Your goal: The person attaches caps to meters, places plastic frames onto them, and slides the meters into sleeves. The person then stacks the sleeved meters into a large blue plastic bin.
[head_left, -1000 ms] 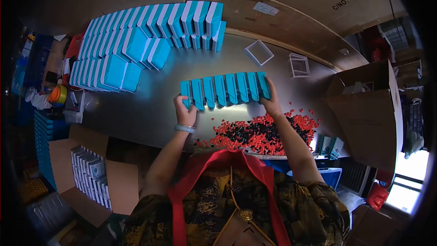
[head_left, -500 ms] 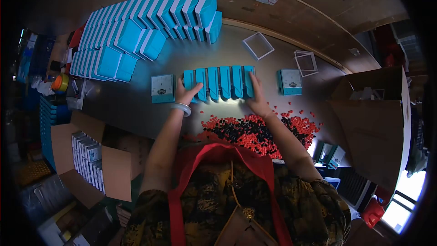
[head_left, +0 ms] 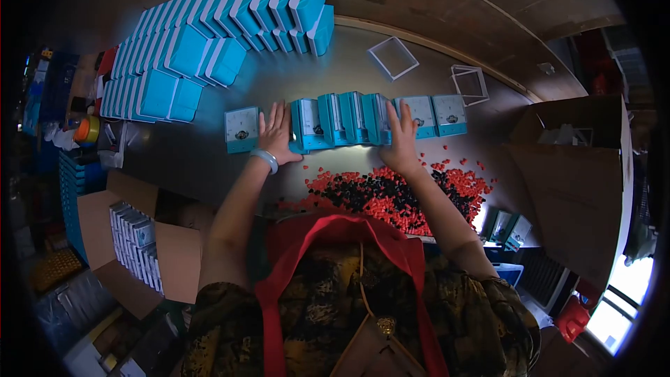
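A row of teal boxes with clear fronts [head_left: 338,120] lies fanned and leaning across the middle of the metal table. My left hand [head_left: 278,136] rests at the row's left end, fingers stretched out, between the nearest box and a separate teal box [head_left: 242,126]. My right hand [head_left: 400,145] has its fingers apart over the right part of the row, partly covering a box with a pale printed face [head_left: 422,113]. Another such box [head_left: 449,110] lies flat at the far right end. Neither hand is wrapped around anything.
Black and red heart-shaped pieces [head_left: 391,199] are heaped near the table's front edge. Teal-and-white boxes [head_left: 209,35] stand stacked at the back left. Clear square frames [head_left: 393,58] lie toward the back. Open cartons flank the table at left [head_left: 180,258] and right [head_left: 569,181].
The boxes, earlier upright on edge between my hands, have tipped over and spread, showing their clear fronts. My hands have loosened from the row's ends, and its right end meets the flat box.
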Demonstrator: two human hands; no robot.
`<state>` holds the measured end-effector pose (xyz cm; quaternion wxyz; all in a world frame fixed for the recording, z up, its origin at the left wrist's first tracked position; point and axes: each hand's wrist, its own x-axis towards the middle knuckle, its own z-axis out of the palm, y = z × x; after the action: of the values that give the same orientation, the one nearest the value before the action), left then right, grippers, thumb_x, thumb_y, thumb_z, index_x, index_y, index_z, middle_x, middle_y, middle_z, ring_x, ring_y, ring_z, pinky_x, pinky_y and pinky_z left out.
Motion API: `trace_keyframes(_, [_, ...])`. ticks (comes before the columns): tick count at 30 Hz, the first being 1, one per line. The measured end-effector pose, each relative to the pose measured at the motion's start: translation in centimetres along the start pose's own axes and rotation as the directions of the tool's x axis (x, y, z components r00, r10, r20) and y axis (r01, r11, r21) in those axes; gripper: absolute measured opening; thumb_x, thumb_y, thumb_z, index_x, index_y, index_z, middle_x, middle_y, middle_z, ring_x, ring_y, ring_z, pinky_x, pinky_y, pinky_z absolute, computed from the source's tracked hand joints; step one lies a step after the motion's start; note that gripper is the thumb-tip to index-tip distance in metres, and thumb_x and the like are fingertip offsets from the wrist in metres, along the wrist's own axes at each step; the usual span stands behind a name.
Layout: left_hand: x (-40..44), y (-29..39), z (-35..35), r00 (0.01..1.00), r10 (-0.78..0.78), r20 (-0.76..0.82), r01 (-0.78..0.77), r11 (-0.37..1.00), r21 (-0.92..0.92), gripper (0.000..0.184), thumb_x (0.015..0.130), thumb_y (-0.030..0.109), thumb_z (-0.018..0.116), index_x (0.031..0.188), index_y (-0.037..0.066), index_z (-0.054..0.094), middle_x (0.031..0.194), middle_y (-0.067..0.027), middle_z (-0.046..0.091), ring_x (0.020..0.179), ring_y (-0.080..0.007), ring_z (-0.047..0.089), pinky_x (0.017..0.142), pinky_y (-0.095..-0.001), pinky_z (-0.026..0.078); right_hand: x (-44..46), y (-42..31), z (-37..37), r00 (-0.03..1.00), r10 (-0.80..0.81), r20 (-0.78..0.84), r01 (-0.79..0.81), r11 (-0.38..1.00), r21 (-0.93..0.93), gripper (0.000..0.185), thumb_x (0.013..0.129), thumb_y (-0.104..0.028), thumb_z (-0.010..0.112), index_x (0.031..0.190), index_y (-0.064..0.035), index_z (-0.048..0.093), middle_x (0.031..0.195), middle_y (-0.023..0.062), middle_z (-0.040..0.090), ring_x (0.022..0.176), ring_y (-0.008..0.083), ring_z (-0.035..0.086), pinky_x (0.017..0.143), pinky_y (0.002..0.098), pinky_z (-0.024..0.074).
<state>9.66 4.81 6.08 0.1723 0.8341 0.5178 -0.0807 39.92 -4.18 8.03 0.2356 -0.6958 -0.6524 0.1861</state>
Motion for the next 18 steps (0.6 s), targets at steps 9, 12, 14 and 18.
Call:
trace_keyframes(9, [-1.1, -2.7, -0.8, 0.998, -0.068, 0.005, 0.067, 0.993, 0.101, 0.121, 0.054, 0.023, 0.083, 0.151, 0.007, 0.012, 0.155, -0.0124, 0.02, 0.147, -0.0282, 0.012, 0.117, -0.0533, 0.001, 0.7, -0.2, 3.2, 1.0, -0.022, -0.015, 0.015, 0.927, -0.375, 0.075, 0.077, 0.004, 0.052, 0.147, -0.0157, 0.03, 0.154, 0.0195, 0.016, 0.142, 0.0381, 0.02, 0.112, 0.0629, 0.0136])
trace_keyframes(12, [-1.5, -1.8, -2.2, 0.999, -0.041, -0.035, 0.042, 0.998, 0.035, 0.134, 0.049, 0.038, 0.089, 0.152, 0.008, 0.008, 0.157, -0.0124, 0.014, 0.147, -0.0275, 0.008, 0.116, -0.0533, 0.0, 1.4, 0.0, 3.2, 0.998, 0.047, 0.046, -0.02, 0.883, -0.469, 0.075, 0.08, -0.004, 0.054, 0.149, -0.017, 0.028, 0.156, 0.0189, 0.012, 0.143, 0.0395, 0.016, 0.111, 0.0645, 0.0104])
trace_keyframes(14, [-0.8, 0.4, -2.4, 0.998, 0.033, -0.049, -0.031, 0.999, 0.032, 0.139, 0.048, 0.046, 0.089, 0.152, 0.007, 0.006, 0.158, -0.013, 0.011, 0.148, -0.0278, 0.006, 0.117, -0.0518, 0.0, 1.6, 0.4, 3.9, 0.991, 0.11, 0.076, -0.063, 0.889, -0.453, 0.082, 0.075, -0.007, 0.059, 0.15, -0.0186, 0.026, 0.156, 0.0196, 0.009, 0.143, 0.0424, 0.014, 0.11, 0.0666, 0.007])
trace_keyframes(18, [1.9, 2.2, 0.0, 0.999, 0.031, 0.026, -0.032, 0.999, 0.042, 0.127, 0.056, 0.04, 0.086, 0.152, 0.009, 0.008, 0.158, -0.0127, 0.011, 0.146, -0.0298, 0.013, 0.117, -0.0527, 0.003, 2.0, -3.4, 2.8, 0.965, -0.061, 0.254, 0.092, 0.99, -0.111, 0.099, 0.067, -0.011, 0.068, 0.152, -0.0217, 0.019, 0.157, 0.0194, 0.007, 0.145, 0.0415, 0.008, 0.109, 0.0696, 0.0014])
